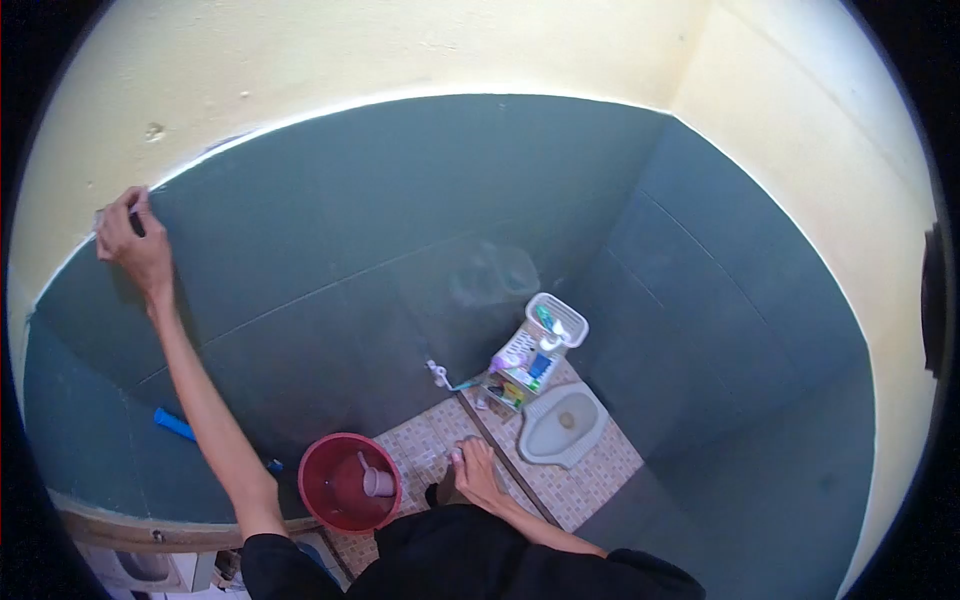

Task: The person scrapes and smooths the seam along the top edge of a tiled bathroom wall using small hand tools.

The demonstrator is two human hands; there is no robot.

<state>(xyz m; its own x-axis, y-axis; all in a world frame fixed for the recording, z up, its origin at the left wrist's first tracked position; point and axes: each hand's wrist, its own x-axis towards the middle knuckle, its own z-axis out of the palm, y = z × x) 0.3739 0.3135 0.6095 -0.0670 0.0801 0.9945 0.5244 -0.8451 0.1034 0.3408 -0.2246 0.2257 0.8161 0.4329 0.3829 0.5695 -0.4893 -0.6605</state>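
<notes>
My left hand (133, 243) is raised at the far left, against the white edge where the grey-green wall tiles (400, 200) meet the cream upper wall (350, 50). Its fingers are bent and pressed together, with a small pale bit showing beside them that I cannot identify. Low in front of my body is my right hand (478, 472), its fingers curled close together. Something small and pinkish shows at its fingertips, too small to name. Left of that hand stands a red bucket (312, 485) with a pale dipper (377, 482) inside.
A squat toilet (540, 435) is set in the patterned tile floor (590, 490). Beside it, a rack (530, 365) carries bottles and packets under a white basket (572, 318). A white tap (437, 375) and a blue pipe (174, 424) project from the wall.
</notes>
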